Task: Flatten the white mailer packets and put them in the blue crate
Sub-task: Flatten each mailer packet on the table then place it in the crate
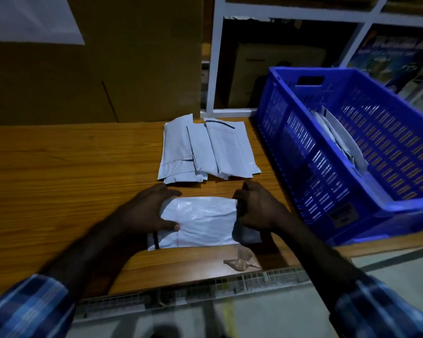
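both forearms reach forward from blue plaid sleeves [29, 311], hands near each other. the left hand [144, 211] lies spread, thumb and fingers curved round a packet's left edge — the right hand [257, 208] is curled tight, pinching the right edge.

My view is dim and blue-tinted, with faint sheen on the white mailer packet [200, 222]. Wide-angle bending curves the blue crate [310, 152] and the picture's edges. My sleeves [27, 311] are smeared with blur.
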`<control>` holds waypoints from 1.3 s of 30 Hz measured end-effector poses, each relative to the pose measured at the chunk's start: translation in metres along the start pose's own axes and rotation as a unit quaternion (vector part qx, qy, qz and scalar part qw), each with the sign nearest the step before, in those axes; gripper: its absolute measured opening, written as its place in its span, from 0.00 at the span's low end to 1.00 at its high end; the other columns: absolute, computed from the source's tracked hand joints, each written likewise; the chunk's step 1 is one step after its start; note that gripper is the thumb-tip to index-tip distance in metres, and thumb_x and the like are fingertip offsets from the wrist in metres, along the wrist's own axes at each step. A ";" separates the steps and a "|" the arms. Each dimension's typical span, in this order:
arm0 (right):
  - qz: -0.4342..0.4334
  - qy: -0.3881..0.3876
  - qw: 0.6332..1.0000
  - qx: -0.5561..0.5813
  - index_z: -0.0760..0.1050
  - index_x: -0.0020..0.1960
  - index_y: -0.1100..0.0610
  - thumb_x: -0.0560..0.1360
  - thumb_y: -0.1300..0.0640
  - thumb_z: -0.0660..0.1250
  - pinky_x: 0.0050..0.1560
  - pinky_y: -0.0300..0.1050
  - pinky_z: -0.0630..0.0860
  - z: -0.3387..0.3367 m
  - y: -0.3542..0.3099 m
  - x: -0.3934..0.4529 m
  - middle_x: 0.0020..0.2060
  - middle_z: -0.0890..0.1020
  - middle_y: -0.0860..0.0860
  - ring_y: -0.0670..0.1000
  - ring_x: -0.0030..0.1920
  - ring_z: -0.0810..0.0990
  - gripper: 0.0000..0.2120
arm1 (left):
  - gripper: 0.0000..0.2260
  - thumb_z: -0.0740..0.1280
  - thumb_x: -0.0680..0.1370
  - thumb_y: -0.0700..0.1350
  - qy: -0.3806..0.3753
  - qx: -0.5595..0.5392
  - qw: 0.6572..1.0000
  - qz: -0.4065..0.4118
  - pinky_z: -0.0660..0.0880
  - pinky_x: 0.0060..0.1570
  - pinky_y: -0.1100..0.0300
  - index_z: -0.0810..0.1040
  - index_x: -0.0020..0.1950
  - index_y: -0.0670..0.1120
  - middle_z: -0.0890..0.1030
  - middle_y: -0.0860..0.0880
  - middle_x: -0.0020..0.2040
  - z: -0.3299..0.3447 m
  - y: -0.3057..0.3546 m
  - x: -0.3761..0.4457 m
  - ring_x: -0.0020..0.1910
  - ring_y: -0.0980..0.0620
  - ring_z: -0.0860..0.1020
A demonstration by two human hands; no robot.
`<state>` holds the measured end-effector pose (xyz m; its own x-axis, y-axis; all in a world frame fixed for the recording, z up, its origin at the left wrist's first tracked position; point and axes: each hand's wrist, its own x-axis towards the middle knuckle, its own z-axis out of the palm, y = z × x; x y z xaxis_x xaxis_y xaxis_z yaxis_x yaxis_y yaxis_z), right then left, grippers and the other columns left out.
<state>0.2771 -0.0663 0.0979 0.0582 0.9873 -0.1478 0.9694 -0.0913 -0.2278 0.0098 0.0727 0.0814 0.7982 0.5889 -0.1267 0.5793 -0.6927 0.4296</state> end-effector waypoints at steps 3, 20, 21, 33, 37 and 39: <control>-0.044 0.101 0.994 0.003 0.79 0.53 0.59 0.66 0.59 0.73 0.41 0.49 0.73 -0.017 -0.010 0.006 0.46 0.80 0.58 0.61 0.49 0.77 0.15 | 0.26 0.75 0.64 0.52 0.124 -0.009 0.990 0.064 0.70 0.47 0.61 0.81 0.60 0.47 0.72 0.53 0.50 -0.026 -0.002 -0.013 0.51 0.50 0.76; -0.029 0.186 0.981 0.050 0.68 0.73 0.63 0.82 0.52 0.50 0.76 0.51 0.54 0.083 -0.079 -0.026 0.73 0.69 0.59 0.57 0.76 0.64 0.25 | 0.24 0.60 0.78 0.53 0.185 0.108 0.976 0.045 0.60 0.71 0.51 0.73 0.71 0.42 0.72 0.44 0.72 0.059 0.021 -0.080 0.72 0.47 0.68; -0.016 0.186 0.982 0.040 0.64 0.75 0.64 0.83 0.52 0.48 0.76 0.54 0.54 0.089 -0.081 -0.022 0.75 0.65 0.60 0.57 0.77 0.59 0.25 | 0.25 0.56 0.80 0.53 0.187 0.115 0.975 0.034 0.57 0.72 0.52 0.70 0.73 0.42 0.69 0.45 0.73 0.063 0.031 -0.067 0.74 0.48 0.65; -0.025 0.164 0.986 0.035 0.53 0.79 0.64 0.81 0.51 0.45 0.78 0.52 0.50 0.109 -0.073 0.010 0.79 0.52 0.59 0.56 0.79 0.48 0.30 | 0.25 0.45 0.82 0.47 0.137 0.191 0.972 -0.022 0.61 0.69 0.39 0.70 0.71 0.37 0.70 0.38 0.72 0.094 0.048 -0.011 0.74 0.42 0.66; -0.044 0.192 0.980 0.039 0.58 0.77 0.66 0.84 0.54 0.49 0.77 0.53 0.53 0.113 -0.068 0.007 0.78 0.58 0.60 0.57 0.79 0.54 0.26 | 0.24 0.49 0.81 0.47 0.149 0.187 0.971 -0.006 0.61 0.70 0.40 0.68 0.73 0.37 0.68 0.39 0.74 0.096 0.045 -0.012 0.75 0.44 0.63; -0.057 0.209 0.976 0.032 0.60 0.76 0.67 0.83 0.55 0.52 0.77 0.54 0.55 0.113 -0.067 0.005 0.77 0.60 0.62 0.58 0.78 0.56 0.25 | 0.24 0.50 0.81 0.47 0.146 0.191 0.971 0.001 0.61 0.71 0.40 0.67 0.74 0.37 0.66 0.39 0.74 0.096 0.042 -0.013 0.76 0.44 0.62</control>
<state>0.1856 -0.0700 0.0036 0.0549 0.9572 0.2840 0.9593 0.0284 -0.2811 0.0401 -0.0043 0.0150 0.7510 0.6417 0.1557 0.6412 -0.7650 0.0605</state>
